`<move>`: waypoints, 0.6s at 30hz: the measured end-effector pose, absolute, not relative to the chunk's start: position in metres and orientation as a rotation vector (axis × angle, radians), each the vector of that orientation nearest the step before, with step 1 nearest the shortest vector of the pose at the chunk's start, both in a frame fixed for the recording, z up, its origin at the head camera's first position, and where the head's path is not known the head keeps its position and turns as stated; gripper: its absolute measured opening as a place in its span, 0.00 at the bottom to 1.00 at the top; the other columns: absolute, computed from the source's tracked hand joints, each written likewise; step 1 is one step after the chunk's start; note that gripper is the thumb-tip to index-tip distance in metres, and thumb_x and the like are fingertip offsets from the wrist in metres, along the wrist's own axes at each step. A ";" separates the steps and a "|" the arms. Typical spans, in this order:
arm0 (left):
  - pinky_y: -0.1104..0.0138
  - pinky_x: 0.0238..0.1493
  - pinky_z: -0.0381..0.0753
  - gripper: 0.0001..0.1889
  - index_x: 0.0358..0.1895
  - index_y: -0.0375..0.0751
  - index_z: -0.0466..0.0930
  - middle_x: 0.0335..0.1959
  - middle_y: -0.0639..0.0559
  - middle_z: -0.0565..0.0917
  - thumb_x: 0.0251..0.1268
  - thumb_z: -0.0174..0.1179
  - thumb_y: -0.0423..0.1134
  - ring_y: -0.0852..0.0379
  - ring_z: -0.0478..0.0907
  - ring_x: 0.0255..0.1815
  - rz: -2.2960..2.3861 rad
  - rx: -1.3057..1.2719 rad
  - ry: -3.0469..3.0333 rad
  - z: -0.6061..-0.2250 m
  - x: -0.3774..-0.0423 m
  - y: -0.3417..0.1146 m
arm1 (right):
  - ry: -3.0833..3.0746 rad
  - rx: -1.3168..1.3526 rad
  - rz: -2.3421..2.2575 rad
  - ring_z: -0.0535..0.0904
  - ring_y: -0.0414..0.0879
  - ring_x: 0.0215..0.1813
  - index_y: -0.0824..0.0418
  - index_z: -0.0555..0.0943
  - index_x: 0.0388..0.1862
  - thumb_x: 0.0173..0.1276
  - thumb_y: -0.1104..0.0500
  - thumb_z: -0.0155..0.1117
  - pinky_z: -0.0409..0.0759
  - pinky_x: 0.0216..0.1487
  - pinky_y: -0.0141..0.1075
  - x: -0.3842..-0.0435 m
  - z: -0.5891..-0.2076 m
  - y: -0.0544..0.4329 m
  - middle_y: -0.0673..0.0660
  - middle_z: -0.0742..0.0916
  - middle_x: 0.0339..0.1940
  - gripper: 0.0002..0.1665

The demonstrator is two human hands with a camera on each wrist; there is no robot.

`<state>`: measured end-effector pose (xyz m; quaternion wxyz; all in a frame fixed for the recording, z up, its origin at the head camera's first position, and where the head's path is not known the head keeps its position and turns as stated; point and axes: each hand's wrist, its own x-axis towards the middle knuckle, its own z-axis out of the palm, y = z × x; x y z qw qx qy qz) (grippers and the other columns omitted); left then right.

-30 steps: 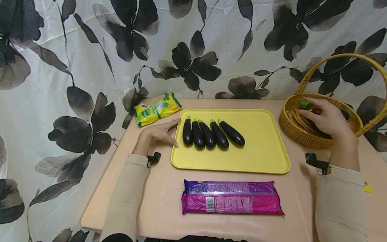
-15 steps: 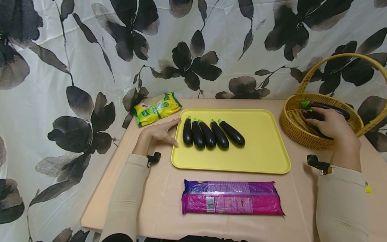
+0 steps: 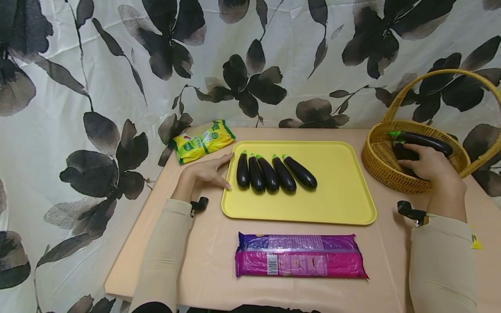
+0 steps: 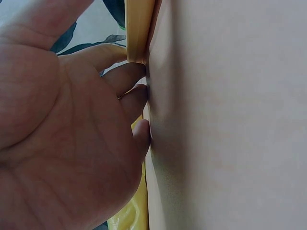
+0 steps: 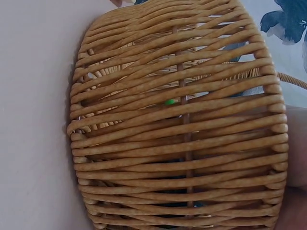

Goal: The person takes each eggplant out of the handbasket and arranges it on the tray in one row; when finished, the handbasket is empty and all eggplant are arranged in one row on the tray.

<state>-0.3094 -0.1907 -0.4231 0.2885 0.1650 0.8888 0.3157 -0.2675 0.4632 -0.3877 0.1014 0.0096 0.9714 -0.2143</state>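
My left hand (image 3: pixel 206 172) rests at the left rim of a yellow tray (image 3: pixel 328 191), its fingers spread and touching the edge. In the left wrist view, that hand's palm (image 4: pixel 81 134) shows, with the fingertips at the tray's side (image 4: pixel 136 33). Several dark purple eggplants (image 3: pixel 270 174) with green stems lie side by side on the tray's left half. Over at the right, my right hand (image 3: pixel 434 167) reaches into a wicker basket (image 3: pixel 375 167), thumb and fingers around an eggplant (image 3: pixel 404 152). Another eggplant (image 3: pixel 426 142) lies just behind those fingers. Basket weave (image 5: pixel 182 124) hides the fingers in the right wrist view.
A purple and pink package (image 3: pixel 299 256) lies in front of the tray. Behind the left hand sits a yellow-green packet (image 3: pixel 203 141). The basket's tall handle (image 3: pixel 442 73) arches above its rim. A floral curtain (image 3: pixel 305 56) hangs behind the table (image 3: pixel 211 269).
My right hand has moved down and toward the front inside the basket, away from the rear eggplant, which now shows. The left hand and the eggplants on the tray have stayed put.
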 end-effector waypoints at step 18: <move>0.47 0.87 0.37 0.73 0.87 0.57 0.39 0.88 0.57 0.41 0.41 0.85 0.58 0.52 0.33 0.88 0.862 0.439 2.362 -0.422 -0.308 -0.192 | 2.743 0.026 -0.621 0.47 0.84 0.77 0.64 0.53 0.84 0.84 0.44 0.49 0.47 0.70 0.81 -0.268 -0.387 0.462 0.83 0.55 0.79 0.41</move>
